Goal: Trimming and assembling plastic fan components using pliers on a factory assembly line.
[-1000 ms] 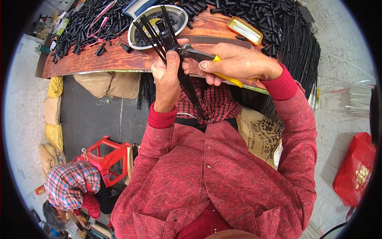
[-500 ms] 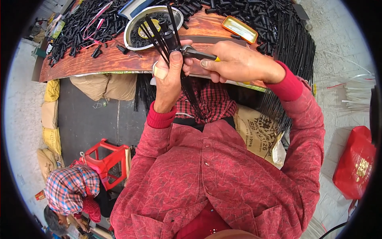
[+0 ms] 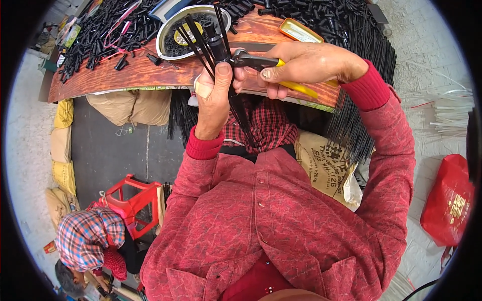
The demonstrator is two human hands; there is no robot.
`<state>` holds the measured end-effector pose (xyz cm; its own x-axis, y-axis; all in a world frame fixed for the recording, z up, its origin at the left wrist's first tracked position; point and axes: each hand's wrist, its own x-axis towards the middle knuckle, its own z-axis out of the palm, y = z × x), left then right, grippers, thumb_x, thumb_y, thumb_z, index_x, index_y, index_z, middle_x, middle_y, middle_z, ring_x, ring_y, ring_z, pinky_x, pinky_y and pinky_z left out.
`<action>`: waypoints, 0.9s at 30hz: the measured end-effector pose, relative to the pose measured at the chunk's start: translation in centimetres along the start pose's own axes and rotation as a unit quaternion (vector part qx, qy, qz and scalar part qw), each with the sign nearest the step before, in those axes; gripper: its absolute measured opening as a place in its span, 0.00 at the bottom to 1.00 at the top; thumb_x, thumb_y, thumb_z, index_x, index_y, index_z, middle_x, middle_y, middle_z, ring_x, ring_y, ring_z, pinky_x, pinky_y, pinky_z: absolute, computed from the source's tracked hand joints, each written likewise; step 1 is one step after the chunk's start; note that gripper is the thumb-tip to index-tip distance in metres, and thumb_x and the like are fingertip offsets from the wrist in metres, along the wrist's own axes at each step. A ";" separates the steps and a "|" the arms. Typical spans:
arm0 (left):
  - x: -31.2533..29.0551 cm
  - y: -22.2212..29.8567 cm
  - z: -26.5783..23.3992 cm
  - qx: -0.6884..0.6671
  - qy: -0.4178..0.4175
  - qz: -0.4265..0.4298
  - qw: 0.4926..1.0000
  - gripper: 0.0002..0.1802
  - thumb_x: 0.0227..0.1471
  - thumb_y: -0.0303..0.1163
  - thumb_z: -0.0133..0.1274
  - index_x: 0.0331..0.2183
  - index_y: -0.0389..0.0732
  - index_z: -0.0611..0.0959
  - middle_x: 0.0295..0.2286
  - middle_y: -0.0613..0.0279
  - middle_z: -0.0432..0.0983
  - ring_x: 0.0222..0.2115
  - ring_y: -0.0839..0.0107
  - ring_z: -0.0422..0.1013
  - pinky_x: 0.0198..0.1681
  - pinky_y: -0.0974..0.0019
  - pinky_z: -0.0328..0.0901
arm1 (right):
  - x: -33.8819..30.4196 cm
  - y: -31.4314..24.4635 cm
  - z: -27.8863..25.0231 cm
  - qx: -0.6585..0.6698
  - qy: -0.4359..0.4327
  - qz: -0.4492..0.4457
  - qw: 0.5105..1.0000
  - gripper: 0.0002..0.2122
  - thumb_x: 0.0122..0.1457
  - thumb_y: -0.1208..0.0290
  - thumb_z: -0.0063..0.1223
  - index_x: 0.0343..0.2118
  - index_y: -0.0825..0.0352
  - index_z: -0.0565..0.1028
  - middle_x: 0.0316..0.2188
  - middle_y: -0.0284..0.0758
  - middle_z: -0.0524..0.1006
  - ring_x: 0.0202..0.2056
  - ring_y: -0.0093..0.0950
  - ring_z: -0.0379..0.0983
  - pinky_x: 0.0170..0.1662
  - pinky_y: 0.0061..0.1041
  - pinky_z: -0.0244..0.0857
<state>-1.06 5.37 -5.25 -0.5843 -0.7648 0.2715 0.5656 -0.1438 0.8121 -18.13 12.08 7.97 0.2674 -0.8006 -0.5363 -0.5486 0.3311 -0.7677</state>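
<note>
Our left hand (image 3: 215, 100), near 11 o'clock, pinches between thumb and fingers a glossy black tubular fitting (image 3: 217, 50) with slim, straight black rods (image 3: 242, 119). Some rods fan up toward 11 o'clock around the fitting; a close bundle runs down toward 6 o'clock, over our lap. Our right hand (image 3: 311, 62), at 1 o'clock, is curled around pliers with a dark metal head and yellow handles (image 3: 257, 61). Their nose points to 9 o'clock, just beside the fitting's base; we cannot tell whether it bites on anything.

The fitting looks light, hard and rather slippery, so we would take it low at its base, where the rods gather. The rods seem springy and apt to splay, best pressed together under the thumb. The pliers look heavier toward the head; well back on the handles is the sound grip.

Beyond our hands, on the red-brown wood-grain desk (image 3: 125, 80), sit an oval metal dish (image 3: 160, 42) at 11 o'clock and a shallow yellow rectangular tin (image 3: 301, 31) at 1.
</note>
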 end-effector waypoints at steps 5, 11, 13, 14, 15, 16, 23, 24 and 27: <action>0.1 0.0 0.1 0.000 -0.001 0.001 1.000 0.18 0.62 0.43 0.46 0.41 0.36 0.75 0.24 0.68 0.72 0.23 0.81 0.64 0.25 0.76 0.60 | 0.3 0.4 -0.1 -0.031 0.003 -0.054 0.998 0.14 0.66 0.68 0.39 0.44 0.73 0.72 0.27 0.32 0.76 0.28 0.17 0.71 0.35 0.19 0.69; -0.1 0.1 0.4 0.015 0.012 0.006 1.000 0.17 0.62 0.43 0.46 0.39 0.37 0.74 0.24 0.68 0.71 0.23 0.81 0.64 0.24 0.75 0.60 | 0.1 0.0 -0.3 -0.048 0.003 0.016 0.999 0.14 0.66 0.67 0.39 0.44 0.73 0.72 0.24 0.31 0.74 0.25 0.17 0.70 0.32 0.20 0.69; -0.1 0.1 0.5 0.028 0.011 0.012 0.999 0.17 0.62 0.43 0.46 0.39 0.37 0.74 0.23 0.68 0.71 0.22 0.82 0.64 0.24 0.76 0.60 | 0.2 0.5 -0.3 -0.055 0.014 0.015 0.998 0.15 0.66 0.65 0.40 0.40 0.74 0.73 0.23 0.30 0.75 0.23 0.17 0.70 0.30 0.19 0.69; -0.1 0.0 0.4 0.041 0.014 0.019 0.999 0.17 0.62 0.43 0.46 0.39 0.37 0.74 0.23 0.68 0.71 0.22 0.82 0.64 0.24 0.76 0.60 | 0.2 0.3 -0.3 -0.055 0.015 0.015 0.998 0.15 0.66 0.65 0.40 0.40 0.74 0.73 0.23 0.30 0.75 0.23 0.17 0.70 0.30 0.19 0.69; -0.1 0.0 0.5 0.041 0.013 0.018 0.999 0.17 0.62 0.43 0.46 0.39 0.37 0.74 0.23 0.68 0.71 0.22 0.82 0.64 0.24 0.76 0.60 | 0.1 -0.1 -0.1 -0.062 0.024 0.032 0.997 0.15 0.66 0.65 0.39 0.38 0.74 0.73 0.22 0.30 0.74 0.23 0.17 0.70 0.29 0.20 0.69; -0.2 0.0 0.6 0.051 0.023 0.019 0.998 0.17 0.62 0.43 0.46 0.39 0.38 0.74 0.23 0.68 0.71 0.22 0.82 0.64 0.24 0.76 0.60 | 0.0 -0.5 0.0 -0.069 0.032 0.050 0.996 0.15 0.67 0.65 0.39 0.36 0.74 0.73 0.21 0.30 0.74 0.22 0.17 0.70 0.28 0.20 0.69; 0.1 -0.6 0.5 0.087 0.033 0.029 0.995 0.18 0.63 0.43 0.44 0.41 0.37 0.74 0.23 0.69 0.70 0.22 0.83 0.63 0.24 0.78 0.60 | 1.0 0.3 0.6 -0.158 0.075 0.040 0.984 0.15 0.64 0.65 0.44 0.32 0.75 0.74 0.19 0.38 0.75 0.20 0.25 0.72 0.26 0.25 0.68; 0.0 -0.5 0.3 0.090 0.035 0.027 0.995 0.18 0.63 0.43 0.44 0.41 0.37 0.74 0.23 0.69 0.70 0.22 0.83 0.63 0.24 0.78 0.60 | 1.3 0.1 1.4 -0.248 0.123 0.022 0.961 0.15 0.62 0.64 0.46 0.33 0.76 0.73 0.20 0.43 0.75 0.21 0.32 0.73 0.27 0.29 0.68; 0.2 -0.4 0.1 0.086 0.040 0.036 0.995 0.19 0.64 0.43 0.42 0.45 0.36 0.74 0.23 0.70 0.69 0.22 0.84 0.62 0.24 0.78 0.59 | 3.4 2.6 3.1 -0.280 0.279 -0.105 0.913 0.19 0.58 0.59 0.47 0.28 0.76 0.75 0.22 0.55 0.74 0.26 0.51 0.74 0.30 0.44 0.67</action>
<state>-1.45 5.32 -5.48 -0.4937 -0.8179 0.2954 0.4922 0.0173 0.8703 -16.17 11.80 3.10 0.0536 -0.9984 -0.0162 -0.8923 -0.0406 -0.4496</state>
